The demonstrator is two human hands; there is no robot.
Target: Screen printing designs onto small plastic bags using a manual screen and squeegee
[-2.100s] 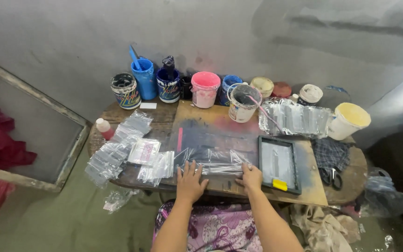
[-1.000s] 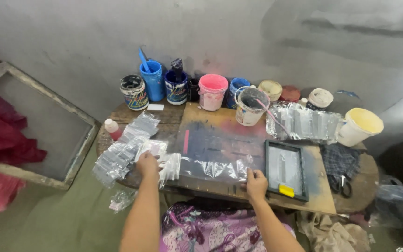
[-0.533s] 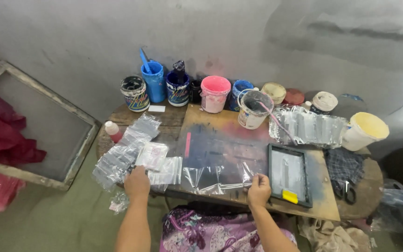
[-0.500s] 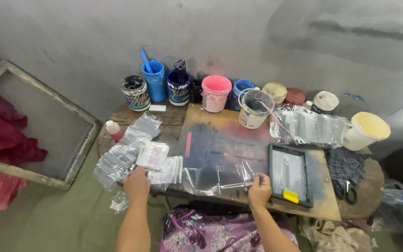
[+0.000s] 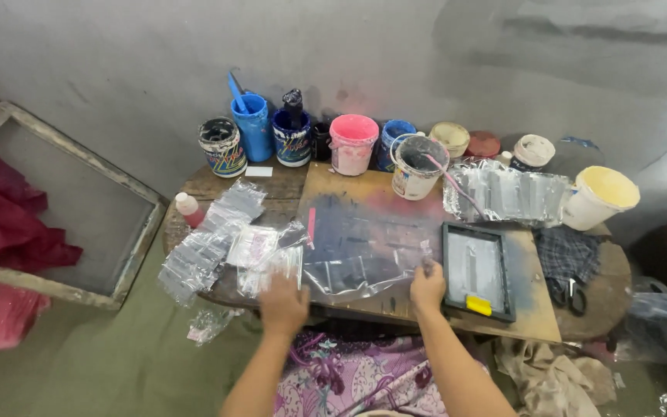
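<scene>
Clear plastic everywhere on this bench. Far left, a spill of small clear bags (image 5: 202, 247) hangs over the table edge (image 5: 225, 289), with a small red-capped bottle (image 5: 187, 208) just behind it. My left hand (image 5: 283, 303) sits at the near edge, blurred, fingers loosely spread over the top packet (image 5: 272, 259) of that pile; I can't tell if it's actually pinching anything. Centre: a big clear plastic sheet (image 5: 364, 247) lies flat over the dark stained board. My right hand (image 5: 427, 284) is on its right near corner, fingers curled in, looks pinched on the film. My read: it's thin, floppy, near weightless, slick and prone to cling, so grip at corners or edges, never mid-span. Right of that hand, a dark framed tray (image 5: 476, 270), then paint tubs (image 5: 353, 143) along the wall.
</scene>
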